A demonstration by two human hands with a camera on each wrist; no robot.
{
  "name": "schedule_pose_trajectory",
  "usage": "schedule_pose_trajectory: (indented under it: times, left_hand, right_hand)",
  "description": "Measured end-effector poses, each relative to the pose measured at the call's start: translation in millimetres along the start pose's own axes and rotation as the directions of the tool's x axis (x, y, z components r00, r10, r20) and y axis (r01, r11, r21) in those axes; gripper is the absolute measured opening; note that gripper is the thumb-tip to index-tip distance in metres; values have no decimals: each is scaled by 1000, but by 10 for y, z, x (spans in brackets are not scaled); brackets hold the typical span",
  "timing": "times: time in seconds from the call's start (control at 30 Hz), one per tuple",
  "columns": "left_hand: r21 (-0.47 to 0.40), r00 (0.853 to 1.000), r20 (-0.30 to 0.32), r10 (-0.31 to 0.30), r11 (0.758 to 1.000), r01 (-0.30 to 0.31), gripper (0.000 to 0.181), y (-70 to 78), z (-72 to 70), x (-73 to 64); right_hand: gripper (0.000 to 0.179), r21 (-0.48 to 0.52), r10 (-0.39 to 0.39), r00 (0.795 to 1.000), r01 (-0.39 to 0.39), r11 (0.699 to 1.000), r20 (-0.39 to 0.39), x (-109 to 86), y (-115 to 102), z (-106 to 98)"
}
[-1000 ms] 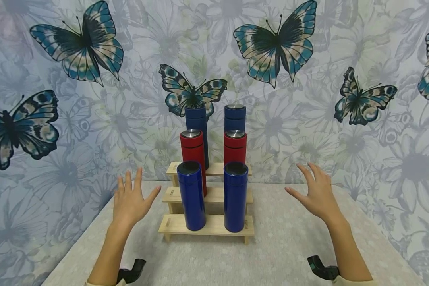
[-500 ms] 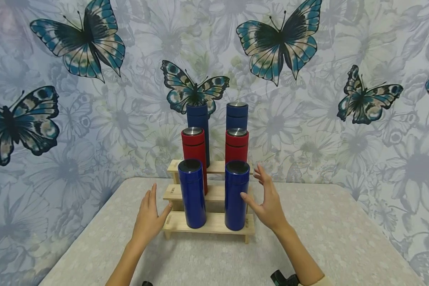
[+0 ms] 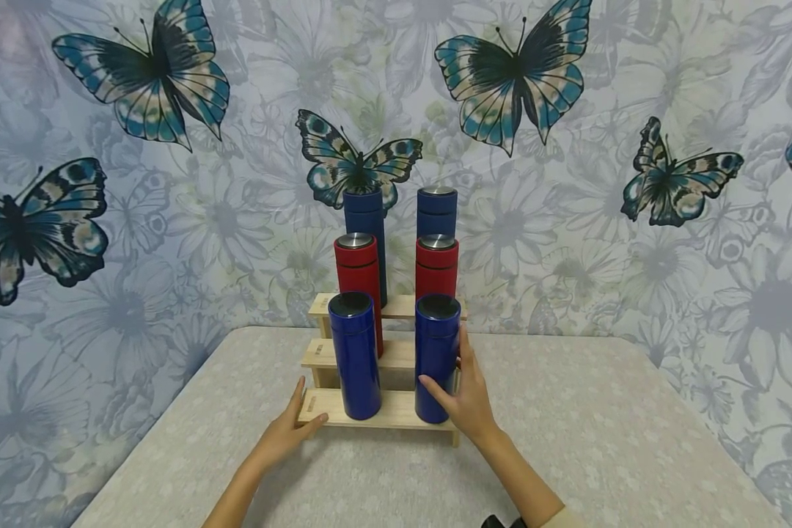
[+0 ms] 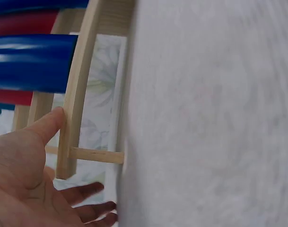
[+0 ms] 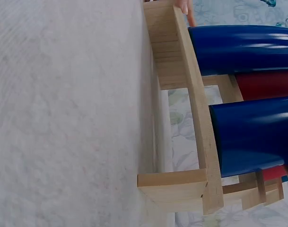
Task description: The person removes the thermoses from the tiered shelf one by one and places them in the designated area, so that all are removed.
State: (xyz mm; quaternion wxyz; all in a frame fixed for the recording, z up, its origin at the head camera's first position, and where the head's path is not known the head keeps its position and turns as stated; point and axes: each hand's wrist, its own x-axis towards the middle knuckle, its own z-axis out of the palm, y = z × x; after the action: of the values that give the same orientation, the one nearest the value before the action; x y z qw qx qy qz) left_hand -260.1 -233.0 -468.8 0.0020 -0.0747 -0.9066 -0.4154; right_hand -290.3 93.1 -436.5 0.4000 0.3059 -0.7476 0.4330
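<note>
A three-step wooden stand [image 3: 396, 411] carries thermos flasks in two columns. On its lowest step stand a glossy blue flask at left [image 3: 354, 359] and another at right [image 3: 433, 367], both upright with black tops. My right hand [image 3: 470, 403] holds the right blue flask, its thumb across the front and its fingers round the right side. At the left end of the lowest step, my left hand [image 3: 284, 434] grips the board. In the left wrist view its thumb [image 4: 51, 124] presses the front edge, while the other fingers reach past the end, partly hidden.
Red flasks, left [image 3: 356, 268] and right [image 3: 437, 264], stand on the middle step. Dark blue flasks, left [image 3: 364, 220] and right [image 3: 437, 209], stand on the top step. The pale cloth-covered table [image 3: 587, 418] meets a butterfly-patterned wall [image 3: 534, 242] behind.
Both hands have come inward from the sides. My left hand has lowered onto the end of the bottom step; my right has closed round the right blue flask. The flasks stay in place.
</note>
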Motion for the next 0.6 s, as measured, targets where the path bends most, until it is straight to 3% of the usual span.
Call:
schedule_pose_trajectory:
  times: [0.13,0.27,0.37,0.47,0.6]
  left_hand:
    - [9,999,3,-49,999,49,82,-62,15,-6]
    - [-31,999,-13,-47,998,46,80,-121,30,11]
    - [-56,999,-23,-33,998,32,79,-156,48,19]
    - [-63,999,-27,-22,998,20,78,-186,75,26]
    - [-66,999,-35,-26,998,24,78,-207,93,33]
  right_hand:
    - [92,2,-26,998,26,1000,-50,-14,3,2]
    - [84,-27,-132,984,129,991,-118,-16,-5,-51]
    - [81,-61,-234,955,227,972,-181,7,-25,-142]
    - [80,-96,-310,910,295,951,-275,73,-32,-269]
    - [82,-151,-318,856,280,948,-409,259,-83,-457]
